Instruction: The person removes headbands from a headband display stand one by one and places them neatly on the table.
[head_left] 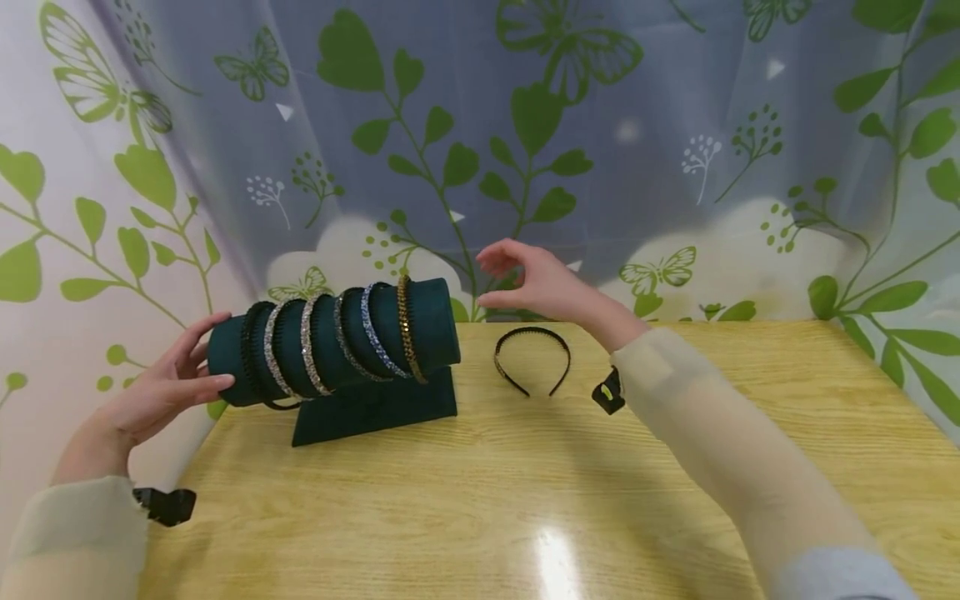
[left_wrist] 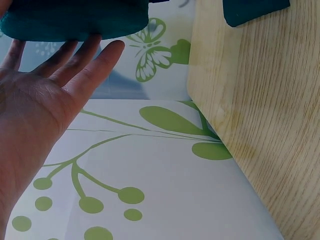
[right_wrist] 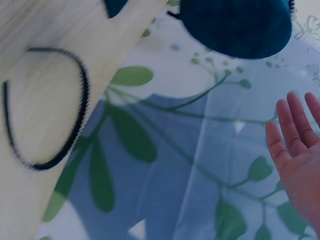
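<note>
A dark green headband stand (head_left: 375, 412), a padded roll on a flat base, stands at the left of the table. Several headbands circle the roll: black, silver, blue and a gold one (head_left: 406, 325) near its right end. My left hand (head_left: 161, 383) holds the roll's left end, thumb in front and fingers at the top and back; the left wrist view shows the fingers against the padded end (left_wrist: 75, 25). My right hand (head_left: 532, 279) is in the air right of the stand, fingers loosely bent, holding nothing. Below it a black headband (head_left: 564, 350) lies on the table.
The light wooden table (head_left: 480, 508) reaches back to a curtain (head_left: 630, 167) printed with leaves and butterflies. Each wrist wears a small black device, such as the one on the right wrist (head_left: 609, 393).
</note>
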